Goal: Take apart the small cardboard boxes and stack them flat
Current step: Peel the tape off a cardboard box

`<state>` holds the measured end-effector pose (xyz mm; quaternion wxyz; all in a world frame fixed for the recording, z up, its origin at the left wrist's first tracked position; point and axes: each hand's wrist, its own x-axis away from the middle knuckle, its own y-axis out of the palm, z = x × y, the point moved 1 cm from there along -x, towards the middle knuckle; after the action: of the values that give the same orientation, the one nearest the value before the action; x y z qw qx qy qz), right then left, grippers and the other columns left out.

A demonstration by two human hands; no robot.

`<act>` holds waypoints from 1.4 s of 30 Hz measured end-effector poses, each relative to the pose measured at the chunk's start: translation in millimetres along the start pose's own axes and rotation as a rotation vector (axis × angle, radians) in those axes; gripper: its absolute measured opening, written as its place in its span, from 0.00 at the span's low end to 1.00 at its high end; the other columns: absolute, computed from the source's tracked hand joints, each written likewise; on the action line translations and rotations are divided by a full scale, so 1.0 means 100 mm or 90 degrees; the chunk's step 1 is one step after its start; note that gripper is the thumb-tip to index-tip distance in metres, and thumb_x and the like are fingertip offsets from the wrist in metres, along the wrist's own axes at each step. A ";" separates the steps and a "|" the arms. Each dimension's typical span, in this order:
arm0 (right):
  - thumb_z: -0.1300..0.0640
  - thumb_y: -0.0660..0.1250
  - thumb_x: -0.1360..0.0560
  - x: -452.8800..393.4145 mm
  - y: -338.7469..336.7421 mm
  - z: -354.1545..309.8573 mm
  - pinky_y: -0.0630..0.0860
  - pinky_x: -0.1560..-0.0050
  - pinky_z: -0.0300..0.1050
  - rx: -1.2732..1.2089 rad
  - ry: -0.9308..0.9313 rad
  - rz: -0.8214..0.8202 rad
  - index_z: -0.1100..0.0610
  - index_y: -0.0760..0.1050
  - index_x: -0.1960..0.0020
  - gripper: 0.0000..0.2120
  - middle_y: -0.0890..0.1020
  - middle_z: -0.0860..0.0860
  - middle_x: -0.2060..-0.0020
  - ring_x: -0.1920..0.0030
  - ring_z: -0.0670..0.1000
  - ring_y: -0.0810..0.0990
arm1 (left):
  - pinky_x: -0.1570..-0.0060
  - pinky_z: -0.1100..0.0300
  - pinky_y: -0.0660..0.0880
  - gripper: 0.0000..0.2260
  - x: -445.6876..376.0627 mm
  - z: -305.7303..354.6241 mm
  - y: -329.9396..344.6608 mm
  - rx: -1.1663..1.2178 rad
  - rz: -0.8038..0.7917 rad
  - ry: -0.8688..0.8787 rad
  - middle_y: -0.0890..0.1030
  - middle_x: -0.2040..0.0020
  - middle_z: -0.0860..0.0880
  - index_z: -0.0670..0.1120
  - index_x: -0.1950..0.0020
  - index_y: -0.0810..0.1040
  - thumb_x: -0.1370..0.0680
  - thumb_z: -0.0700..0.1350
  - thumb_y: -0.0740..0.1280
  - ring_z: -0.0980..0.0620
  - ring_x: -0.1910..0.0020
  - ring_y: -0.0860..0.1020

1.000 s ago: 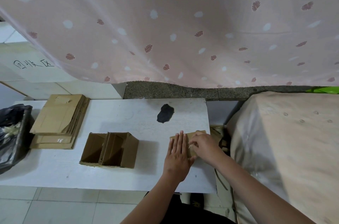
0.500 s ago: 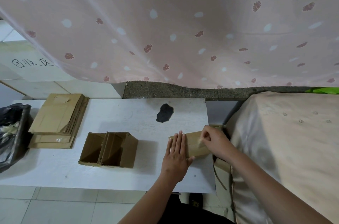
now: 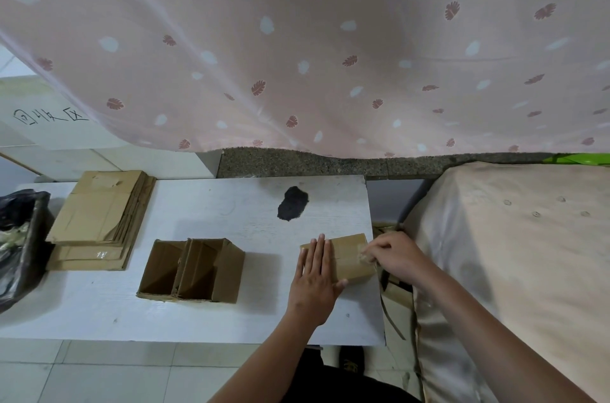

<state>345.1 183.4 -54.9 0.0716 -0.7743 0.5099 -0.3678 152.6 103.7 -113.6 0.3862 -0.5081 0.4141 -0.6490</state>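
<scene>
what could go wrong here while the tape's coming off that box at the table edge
1. The sealed box sits at the right edge of the white table; the right hand pinches tape there, so a hard pull might drag it off, though the flat left hand pins it.
2. The tape may tear, leaving a strip stuck on.
3. The two open boxes stand close by; a sweeping left arm could knock them.
</scene>
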 end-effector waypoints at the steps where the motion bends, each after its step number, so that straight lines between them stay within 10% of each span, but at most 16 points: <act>1: 0.55 0.68 0.24 0.00 0.02 -0.01 0.81 0.48 0.43 -0.024 0.005 -0.008 0.51 0.87 0.58 0.09 0.86 0.40 0.61 0.58 0.40 0.83 | 0.23 0.48 0.33 0.38 0.00 0.00 0.00 -0.003 0.000 -0.001 0.30 0.21 0.44 0.41 0.22 0.30 0.21 0.66 0.36 0.46 0.23 0.29; 11: 0.60 0.72 0.26 0.03 0.10 0.02 0.70 0.51 0.33 0.066 -0.097 0.002 0.49 0.86 0.53 0.07 0.73 0.43 0.47 0.53 0.41 0.75 | 0.23 0.48 0.33 0.38 0.00 0.00 -0.01 -0.011 -0.009 -0.001 0.29 0.22 0.43 0.41 0.22 0.30 0.21 0.66 0.35 0.45 0.23 0.29; 21: 0.63 0.66 0.25 -0.01 0.19 -0.04 0.81 0.52 0.49 0.049 -0.105 -0.007 0.48 0.75 0.52 0.10 0.81 0.49 0.57 0.57 0.47 0.80 | 0.24 0.48 0.32 0.37 0.01 0.01 -0.05 -0.006 -0.010 0.002 0.30 0.22 0.44 0.41 0.22 0.31 0.21 0.65 0.36 0.45 0.23 0.28; 27: 0.62 0.63 0.20 -0.07 0.26 -0.03 0.65 0.59 0.23 0.156 -0.117 -0.010 0.46 0.84 0.53 0.15 0.69 0.44 0.53 0.55 0.39 0.72 | 0.25 0.46 0.30 0.37 0.02 0.01 -0.06 -0.032 -0.018 -0.003 0.29 0.22 0.43 0.40 0.23 0.30 0.21 0.65 0.34 0.46 0.24 0.27; 42: 0.66 0.71 0.28 0.09 -0.26 0.17 0.74 0.60 0.38 0.188 -0.113 0.111 0.51 0.75 0.62 0.11 0.78 0.47 0.62 0.60 0.48 0.78 | 0.23 0.49 0.33 0.38 0.02 0.01 -0.05 -0.014 -0.021 -0.005 0.28 0.22 0.44 0.41 0.22 0.29 0.21 0.65 0.36 0.45 0.24 0.27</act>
<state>376.9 183.8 -50.1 0.2609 -0.7379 0.5068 -0.3613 152.8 103.9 -107.9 0.3714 -0.5216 0.4114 -0.6486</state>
